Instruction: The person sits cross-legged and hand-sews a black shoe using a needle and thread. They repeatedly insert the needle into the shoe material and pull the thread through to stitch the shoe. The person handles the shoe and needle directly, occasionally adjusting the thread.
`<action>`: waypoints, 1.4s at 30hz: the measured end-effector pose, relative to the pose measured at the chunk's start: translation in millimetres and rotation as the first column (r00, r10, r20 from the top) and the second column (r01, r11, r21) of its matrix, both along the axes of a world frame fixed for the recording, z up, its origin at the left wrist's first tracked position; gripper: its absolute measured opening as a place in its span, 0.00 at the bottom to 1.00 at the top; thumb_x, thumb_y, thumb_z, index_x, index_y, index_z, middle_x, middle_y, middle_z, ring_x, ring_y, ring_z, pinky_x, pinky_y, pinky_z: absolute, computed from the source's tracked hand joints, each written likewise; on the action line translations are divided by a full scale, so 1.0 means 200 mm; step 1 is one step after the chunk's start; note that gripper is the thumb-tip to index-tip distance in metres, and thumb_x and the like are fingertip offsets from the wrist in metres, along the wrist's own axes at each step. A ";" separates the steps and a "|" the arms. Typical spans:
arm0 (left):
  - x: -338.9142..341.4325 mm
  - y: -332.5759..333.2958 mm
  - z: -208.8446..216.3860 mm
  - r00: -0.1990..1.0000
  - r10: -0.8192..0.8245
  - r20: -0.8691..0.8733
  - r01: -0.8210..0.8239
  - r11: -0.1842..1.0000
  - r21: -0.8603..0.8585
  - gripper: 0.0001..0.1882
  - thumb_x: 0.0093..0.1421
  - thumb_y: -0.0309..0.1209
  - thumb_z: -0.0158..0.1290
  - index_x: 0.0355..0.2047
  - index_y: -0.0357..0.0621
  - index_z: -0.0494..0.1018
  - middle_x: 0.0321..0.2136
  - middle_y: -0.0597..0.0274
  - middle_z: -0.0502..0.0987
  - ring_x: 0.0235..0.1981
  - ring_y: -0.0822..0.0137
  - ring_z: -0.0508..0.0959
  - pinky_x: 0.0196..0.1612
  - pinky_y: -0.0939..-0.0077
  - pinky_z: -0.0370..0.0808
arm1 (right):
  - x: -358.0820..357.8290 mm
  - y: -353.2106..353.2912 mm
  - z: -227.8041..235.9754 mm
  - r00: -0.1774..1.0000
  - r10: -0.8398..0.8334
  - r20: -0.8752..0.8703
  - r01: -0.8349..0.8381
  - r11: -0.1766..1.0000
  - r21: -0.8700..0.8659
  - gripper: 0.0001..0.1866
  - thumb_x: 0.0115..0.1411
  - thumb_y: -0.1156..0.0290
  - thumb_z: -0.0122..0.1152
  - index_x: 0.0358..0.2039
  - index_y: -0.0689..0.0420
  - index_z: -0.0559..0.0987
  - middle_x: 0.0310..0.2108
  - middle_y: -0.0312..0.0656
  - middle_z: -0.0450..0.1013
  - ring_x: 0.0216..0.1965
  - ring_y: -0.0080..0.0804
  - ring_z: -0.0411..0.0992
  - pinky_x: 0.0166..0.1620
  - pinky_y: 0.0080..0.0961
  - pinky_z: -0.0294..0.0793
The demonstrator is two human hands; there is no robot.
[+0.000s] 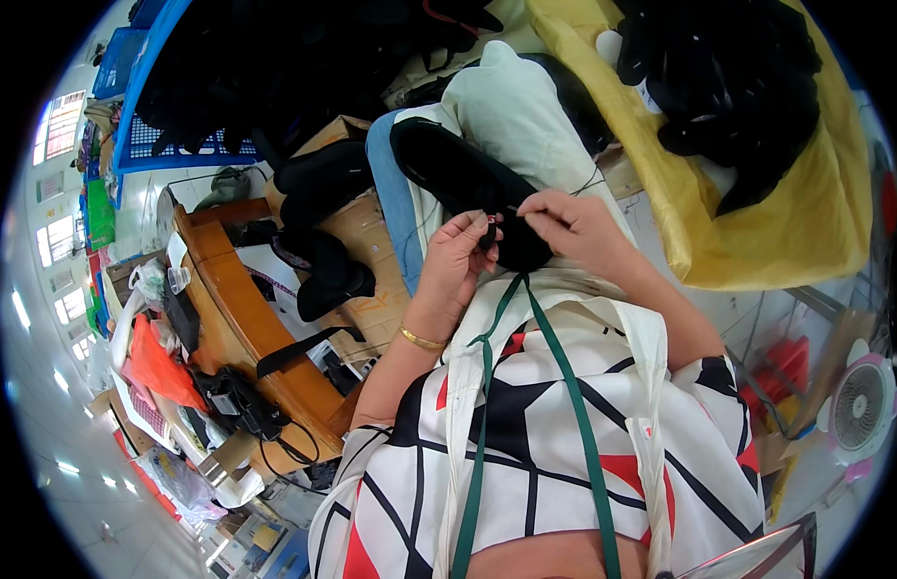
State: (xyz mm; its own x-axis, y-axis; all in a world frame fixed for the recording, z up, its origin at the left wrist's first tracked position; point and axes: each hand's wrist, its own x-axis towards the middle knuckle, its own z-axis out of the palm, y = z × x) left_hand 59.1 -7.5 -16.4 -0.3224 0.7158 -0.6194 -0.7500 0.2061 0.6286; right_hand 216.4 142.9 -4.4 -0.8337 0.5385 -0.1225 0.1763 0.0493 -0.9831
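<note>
On my lap, over a pale cloth, lies a long black shoe-like piece (pixel 443 164) with a dark hollow inside. My left hand (pixel 455 256) is closed at its near end, pinching a small black piece (pixel 489 232) with a bit of red and white on it. Just to the right, my right hand (pixel 574 224) has thumb and forefinger pressed together over the black piece. What sits between those fingertips is too small to make out. A thin dark thread (pixel 590 181) shows beside the right hand.
Black pieces (pixel 747 87) fill a yellow sack (pixel 699 246) at the right. A blue crate (pixel 139 145) of dark items stands at the far left. Left of me are a wooden sewing table (pixel 241 289) and cardboard (pixel 376 256); a fan (pixel 861 400) is at the right.
</note>
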 end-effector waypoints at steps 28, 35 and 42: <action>0.03 0.02 0.00 0.997 0.029 -0.071 -0.033 0.998 -0.059 0.06 0.58 0.23 0.62 0.36 0.43 0.79 0.29 0.66 0.81 0.26 0.76 0.78 0.24 0.84 0.74 | -0.04 0.00 0.02 0.969 0.156 0.192 -0.111 0.969 -0.222 0.05 0.64 0.73 0.58 0.38 0.60 0.78 0.23 0.36 0.74 0.23 0.20 0.68 0.30 0.21 0.71; 0.03 0.02 0.00 0.998 0.006 -0.068 -0.010 0.998 -0.064 0.06 0.56 0.23 0.64 0.34 0.43 0.79 0.27 0.66 0.81 0.25 0.76 0.78 0.24 0.83 0.71 | -0.08 -0.02 0.02 0.962 0.141 0.235 -0.090 0.972 -0.216 0.05 0.65 0.73 0.57 0.37 0.62 0.77 0.22 0.36 0.73 0.22 0.20 0.69 0.28 0.21 0.70; 0.04 0.02 -0.01 0.995 0.000 -0.102 -0.003 0.999 -0.033 0.05 0.56 0.24 0.65 0.32 0.44 0.79 0.27 0.67 0.81 0.25 0.77 0.77 0.25 0.84 0.71 | -0.10 -0.03 0.03 0.958 0.153 0.243 -0.120 0.982 -0.143 0.06 0.65 0.73 0.57 0.34 0.63 0.74 0.21 0.37 0.72 0.22 0.21 0.70 0.27 0.21 0.70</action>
State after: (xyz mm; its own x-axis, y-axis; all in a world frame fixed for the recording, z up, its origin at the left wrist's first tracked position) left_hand 67.6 -2.7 -18.7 -0.3857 0.6953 -0.6065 -0.6829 0.2269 0.6944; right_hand 196.7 137.4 1.6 -0.8315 0.3886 -0.3971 0.4193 -0.0300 -0.9073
